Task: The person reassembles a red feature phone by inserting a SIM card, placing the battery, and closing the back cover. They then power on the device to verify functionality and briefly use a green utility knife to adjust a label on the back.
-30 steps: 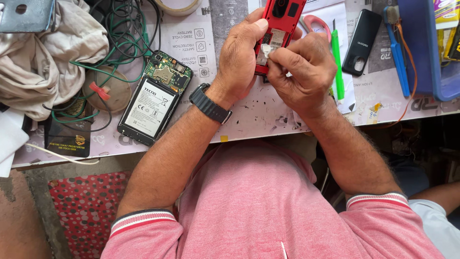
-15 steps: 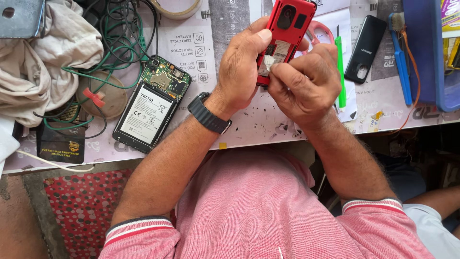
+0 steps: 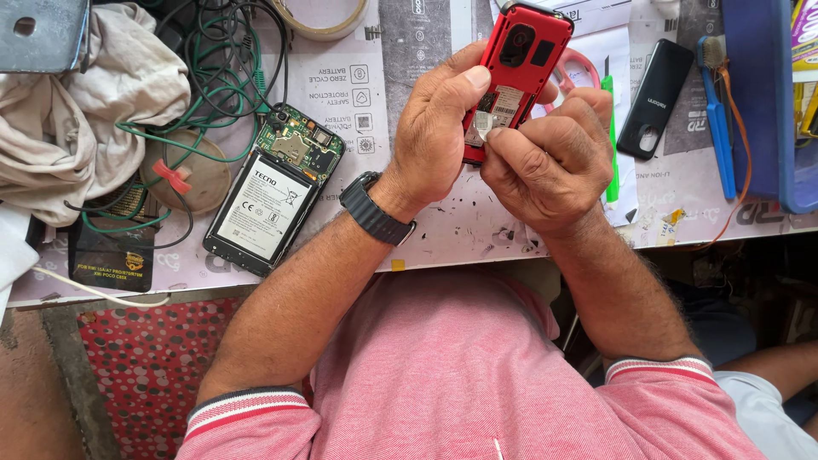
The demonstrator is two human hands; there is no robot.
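Far left: a crumpled beige cloth is lying on the worktable, with green and black wires tangling just beside it. A small dark pouch is sitting at the near left edge.

Left of centre: an opened smartphone is lying back-up, its white battery and green circuit board showing. A roll of tape is resting at the far edge.

Centre: the left hand, a dark watch on its wrist, is curling closed around the red phone, thumb lying along its left edge, holding it tilted above the table with its open back showing. The right hand is pinching its thumb and forefinger together on a small silvery card, pressing at the phone's lower compartment.

Right: a green pen is lying just behind the right hand. A black back cover is lying further right, then a blue brush and a blue tray.
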